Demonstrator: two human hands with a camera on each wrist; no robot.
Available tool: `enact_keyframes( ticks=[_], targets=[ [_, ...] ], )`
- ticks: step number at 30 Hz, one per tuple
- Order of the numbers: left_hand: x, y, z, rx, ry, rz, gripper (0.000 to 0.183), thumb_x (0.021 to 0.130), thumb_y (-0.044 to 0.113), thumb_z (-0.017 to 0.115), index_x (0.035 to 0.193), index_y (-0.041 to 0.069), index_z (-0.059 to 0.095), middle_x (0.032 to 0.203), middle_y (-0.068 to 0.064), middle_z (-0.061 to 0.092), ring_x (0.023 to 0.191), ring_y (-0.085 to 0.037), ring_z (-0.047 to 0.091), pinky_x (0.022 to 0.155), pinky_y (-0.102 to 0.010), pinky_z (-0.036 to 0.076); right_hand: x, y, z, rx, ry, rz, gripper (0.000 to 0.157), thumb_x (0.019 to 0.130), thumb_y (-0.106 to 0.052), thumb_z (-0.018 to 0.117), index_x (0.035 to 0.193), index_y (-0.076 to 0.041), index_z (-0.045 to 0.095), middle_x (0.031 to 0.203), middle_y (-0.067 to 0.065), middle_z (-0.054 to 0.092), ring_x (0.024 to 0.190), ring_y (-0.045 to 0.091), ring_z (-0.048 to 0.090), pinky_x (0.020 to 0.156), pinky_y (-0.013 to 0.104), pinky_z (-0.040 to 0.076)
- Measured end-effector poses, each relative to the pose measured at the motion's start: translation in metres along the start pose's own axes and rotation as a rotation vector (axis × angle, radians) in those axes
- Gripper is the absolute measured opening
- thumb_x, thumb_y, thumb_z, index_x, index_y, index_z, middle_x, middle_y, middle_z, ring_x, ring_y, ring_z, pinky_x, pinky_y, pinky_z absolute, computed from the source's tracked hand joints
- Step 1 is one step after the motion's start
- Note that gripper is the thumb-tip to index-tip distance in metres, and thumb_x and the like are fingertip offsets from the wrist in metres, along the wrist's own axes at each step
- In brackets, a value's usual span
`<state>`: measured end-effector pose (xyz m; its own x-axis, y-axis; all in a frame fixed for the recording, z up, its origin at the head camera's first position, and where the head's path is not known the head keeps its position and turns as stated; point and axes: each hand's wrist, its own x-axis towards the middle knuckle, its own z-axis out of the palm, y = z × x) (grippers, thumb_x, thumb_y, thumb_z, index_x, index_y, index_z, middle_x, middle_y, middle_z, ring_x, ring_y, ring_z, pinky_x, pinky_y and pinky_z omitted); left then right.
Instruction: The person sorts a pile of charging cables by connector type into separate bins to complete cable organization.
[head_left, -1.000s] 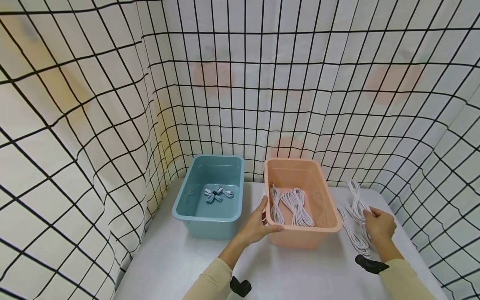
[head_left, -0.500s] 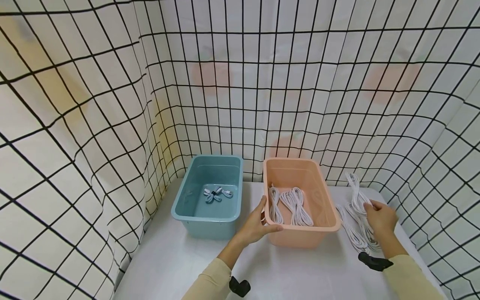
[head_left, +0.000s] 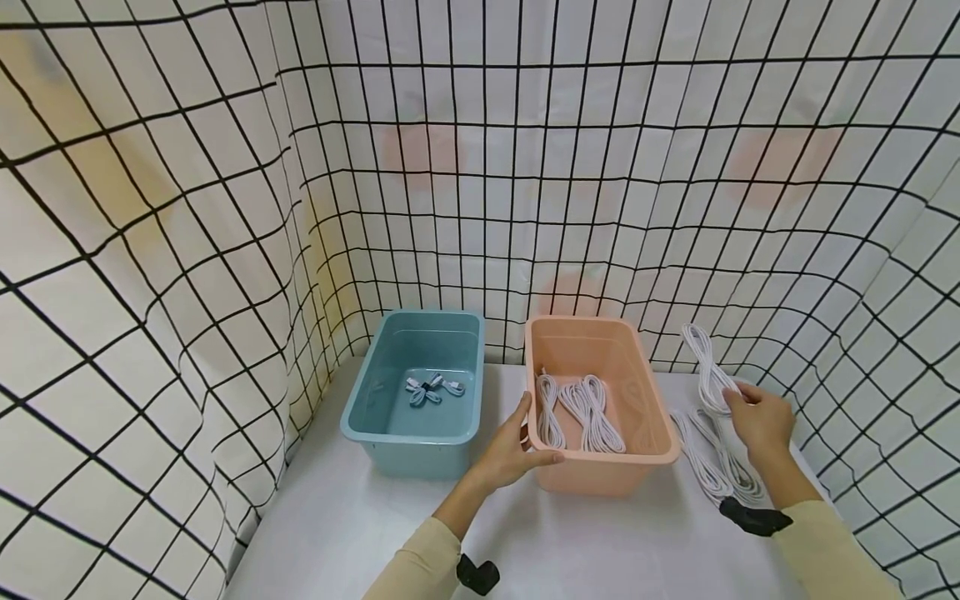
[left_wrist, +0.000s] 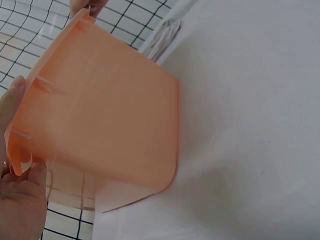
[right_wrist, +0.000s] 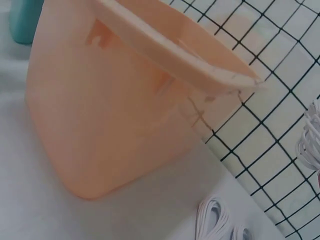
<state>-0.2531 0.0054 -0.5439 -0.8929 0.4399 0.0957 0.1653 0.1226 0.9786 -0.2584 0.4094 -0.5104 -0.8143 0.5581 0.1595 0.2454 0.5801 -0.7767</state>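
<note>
My left hand [head_left: 506, 450] grips the near left corner of an orange plastic bin [head_left: 600, 471], thumb along the front rim. To the right of the bin, my right hand [head_left: 761, 421] pinches a looped bundle of white cable [head_left: 705, 358], raised above the table. Beneath it, more coiled white cables [head_left: 705, 467] lie on the table beside the bin. Inside the orange bin are white cable bundles [head_left: 592, 417], side by side. In the right wrist view the held cable [right_wrist: 311, 137] shows only at the right edge; the hand itself is almost out of frame.
Left of the orange bin stands a blue-green bin [head_left: 420, 454] with small tied cables [head_left: 427, 389] in it. Black wire mesh [head_left: 487, 200] borders the white table [head_left: 337, 533] at the back and sides.
My right hand has lifted the white cable bundle up and slightly toward the back, away from the coils on the table. The left hand has stayed on the orange bin.
</note>
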Motion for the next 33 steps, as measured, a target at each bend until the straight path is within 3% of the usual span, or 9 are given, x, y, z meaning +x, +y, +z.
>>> enact_keyframes(
  ticks=[5,12,22,27,33],
  targets=[
    [-0.001,0.002,-0.001,-0.018,-0.005,-0.007,0.117,0.084,0.023,0.090,0.167,0.012,0.007,0.172,-0.009,0.010,0.148,-0.035,0.034,0.111,-0.036,0.041,-0.002,-0.012,-0.003,0.011,-0.043,-0.055,0.046,0.105,-0.025,0.060,0.139,0.007,0.060,0.120,0.027,0.063,0.093,0.027,0.058,0.055,0.015,0.043],
    [0.001,-0.002,-0.001,-0.020,-0.008,-0.006,0.118,0.084,0.025,0.090,0.167,0.012,0.007,0.172,-0.007,0.010,0.148,-0.035,0.035,0.110,-0.034,0.042,-0.004,-0.032,0.002,0.044,-0.063,-0.117,0.045,0.105,-0.024,0.062,0.139,0.005,0.062,0.114,0.021,0.064,0.079,0.010,0.054,0.055,0.016,0.045],
    [0.001,-0.002,-0.001,-0.031,-0.011,0.012,0.117,0.085,0.023,0.089,0.167,0.011,0.007,0.172,-0.009,0.010,0.148,-0.042,0.032,0.111,-0.039,0.042,-0.016,-0.069,0.011,0.063,-0.119,-0.206,0.045,0.105,-0.023,0.062,0.137,0.009,0.061,0.110,0.023,0.064,0.083,0.015,0.054,0.055,0.017,0.046],
    [0.000,-0.002,-0.001,-0.028,-0.007,0.018,0.117,0.085,0.021,0.089,0.167,0.009,0.007,0.172,-0.010,0.009,0.148,-0.040,0.033,0.110,-0.039,0.042,-0.022,-0.080,0.020,0.035,-0.123,-0.269,0.041,0.104,-0.019,0.064,0.133,0.010,0.064,0.107,0.023,0.067,0.089,0.021,0.057,0.057,0.014,0.045],
    [0.000,-0.001,-0.001,-0.023,-0.004,0.007,0.116,0.085,0.023,0.089,0.167,0.011,0.008,0.172,-0.008,0.010,0.148,-0.037,0.034,0.109,-0.035,0.043,-0.025,-0.088,0.032,0.047,-0.115,-0.333,0.035,0.100,-0.013,0.069,0.125,0.011,0.068,0.099,0.023,0.070,0.084,0.023,0.060,0.055,0.014,0.045]
  ],
)
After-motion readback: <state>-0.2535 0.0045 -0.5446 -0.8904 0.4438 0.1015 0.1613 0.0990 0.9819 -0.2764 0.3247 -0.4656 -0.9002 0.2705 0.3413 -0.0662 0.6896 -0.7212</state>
